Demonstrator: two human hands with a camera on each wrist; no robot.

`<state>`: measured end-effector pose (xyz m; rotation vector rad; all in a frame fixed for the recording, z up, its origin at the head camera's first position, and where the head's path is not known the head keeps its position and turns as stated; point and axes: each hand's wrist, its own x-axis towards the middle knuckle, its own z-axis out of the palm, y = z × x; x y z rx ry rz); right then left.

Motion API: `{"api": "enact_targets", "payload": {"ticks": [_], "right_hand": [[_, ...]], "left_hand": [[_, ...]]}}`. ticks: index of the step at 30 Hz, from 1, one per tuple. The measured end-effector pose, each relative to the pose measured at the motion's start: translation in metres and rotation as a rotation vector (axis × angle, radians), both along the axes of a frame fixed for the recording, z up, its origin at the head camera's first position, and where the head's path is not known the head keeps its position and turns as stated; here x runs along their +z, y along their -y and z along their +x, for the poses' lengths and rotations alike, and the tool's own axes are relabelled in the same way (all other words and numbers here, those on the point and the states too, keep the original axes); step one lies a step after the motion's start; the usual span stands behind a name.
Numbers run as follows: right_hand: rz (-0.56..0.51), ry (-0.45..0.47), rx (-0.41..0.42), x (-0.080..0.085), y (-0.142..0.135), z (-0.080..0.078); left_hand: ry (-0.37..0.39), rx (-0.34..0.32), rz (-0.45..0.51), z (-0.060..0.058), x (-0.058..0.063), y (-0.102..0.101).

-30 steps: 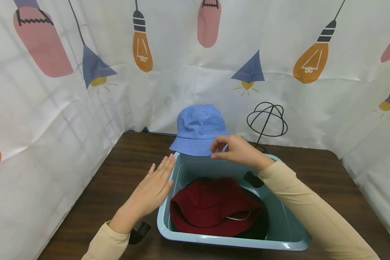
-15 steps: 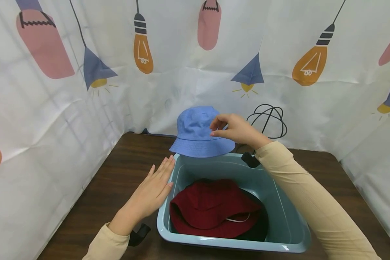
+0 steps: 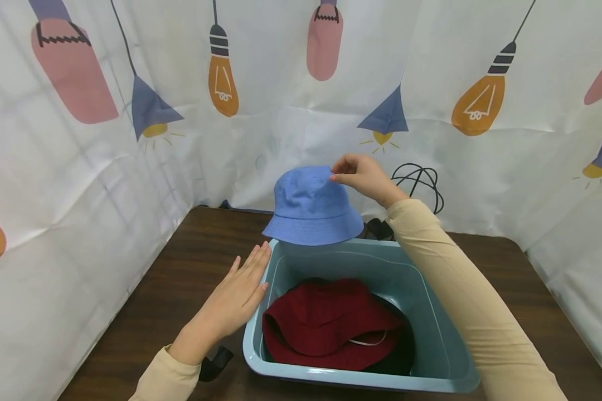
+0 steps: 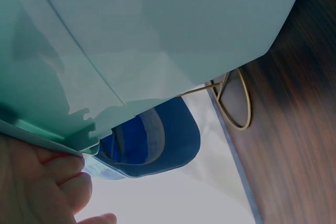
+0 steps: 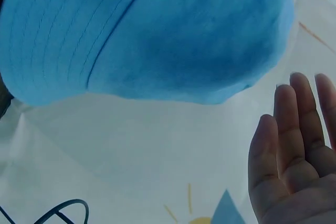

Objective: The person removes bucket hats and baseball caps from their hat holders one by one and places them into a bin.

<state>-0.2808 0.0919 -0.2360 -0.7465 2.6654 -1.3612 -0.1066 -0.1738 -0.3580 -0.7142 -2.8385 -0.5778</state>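
Observation:
A light-blue bucket hat stands raised behind the tub, its brim overlapping the tub's far rim in the head view. My right hand is beside the top right of its crown, thumb and fingers bent loosely. The right wrist view shows a gap between the fingers and the hat. My left hand lies with straight fingers along the left rim of the blue-green plastic tub. From below, the left wrist view shows the hat's hollow underside. Inside the tub, a dark red hat lies over a dark one.
A black wire stand rises behind the tub, partly hidden by the right arm. The dark wooden table extends to both sides. A white curtain printed with lamps hangs close behind and at the sides.
My right hand has risen from the hat's brim level to the top of its crown. My left hand stays on the tub's rim, and the hats keep their places.

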Motion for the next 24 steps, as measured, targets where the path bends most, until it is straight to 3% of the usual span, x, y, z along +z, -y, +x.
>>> {"api": "enact_targets", "payload": {"ticks": [10,24], "right_hand": [[0.088,-0.050,-0.100,-0.011,0.010,-0.016],[0.117,-0.033,-0.106,-0.019,0.020,-0.023]], "left_hand": [[-0.011,-0.002,-0.001,0.001,-0.002,0.000],[-0.019,-0.008,0.006,0.002,0.000,0.000]]}}
